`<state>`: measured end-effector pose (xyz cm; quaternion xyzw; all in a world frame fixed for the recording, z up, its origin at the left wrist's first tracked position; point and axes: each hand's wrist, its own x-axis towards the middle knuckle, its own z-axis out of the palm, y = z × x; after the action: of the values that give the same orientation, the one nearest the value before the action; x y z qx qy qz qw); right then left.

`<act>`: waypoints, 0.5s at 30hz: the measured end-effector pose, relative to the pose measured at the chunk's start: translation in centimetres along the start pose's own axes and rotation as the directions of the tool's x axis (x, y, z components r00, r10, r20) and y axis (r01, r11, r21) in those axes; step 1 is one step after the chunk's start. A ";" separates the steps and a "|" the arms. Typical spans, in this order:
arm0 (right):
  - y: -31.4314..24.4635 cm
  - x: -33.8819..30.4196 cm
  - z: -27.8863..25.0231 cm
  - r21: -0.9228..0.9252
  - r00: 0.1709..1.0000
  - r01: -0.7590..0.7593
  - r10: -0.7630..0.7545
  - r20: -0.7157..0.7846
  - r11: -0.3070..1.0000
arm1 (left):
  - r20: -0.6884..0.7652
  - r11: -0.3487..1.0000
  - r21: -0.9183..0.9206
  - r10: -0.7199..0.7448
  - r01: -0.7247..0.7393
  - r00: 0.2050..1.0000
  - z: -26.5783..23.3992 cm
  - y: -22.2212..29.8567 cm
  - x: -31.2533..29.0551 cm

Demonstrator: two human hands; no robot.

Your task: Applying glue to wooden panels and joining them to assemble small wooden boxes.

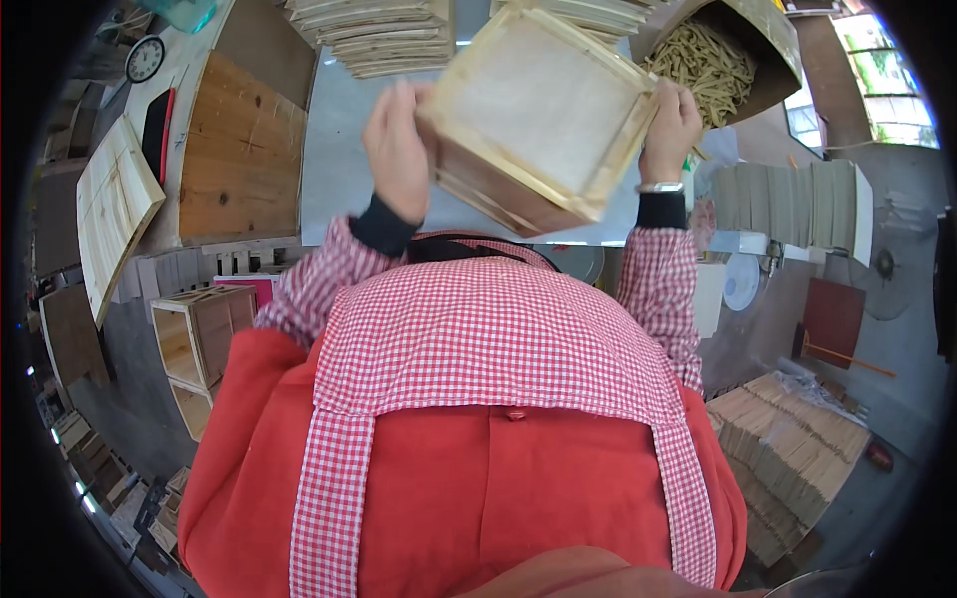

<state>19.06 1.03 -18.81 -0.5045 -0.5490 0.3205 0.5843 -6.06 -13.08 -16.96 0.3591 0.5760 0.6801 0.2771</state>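
Note:
Between my two hands a wooden box is held up and tilted over the table. It has a pale timber rim and a whitish flat panel inside that rim; one brownish side wall faces me. My left hand grips its left side, with the fingertips partly hidden behind the edge. At the right corner, my right hand is closed on the rim, the fingers curled. A grey-white tabletop lies below the box.
Stacked thin wooden panels stand beyond the box. A carton of small tan pieces sits at the far right. Leftward are a brown board, a pale board and a clock. Grey panels stand in a row at right.

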 end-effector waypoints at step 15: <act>0.8 2.3 0.5 0.207 0.968 0.032 -0.082 0.239 0.978 | 0.567 0.951 0.173 0.117 -0.257 0.815 5.7 -2.9 11.1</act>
<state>19.16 3.48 -18.90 -0.3829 -0.5962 0.4175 0.5690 -8.13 -0.43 -17.46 0.6256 0.5119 0.4965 0.3162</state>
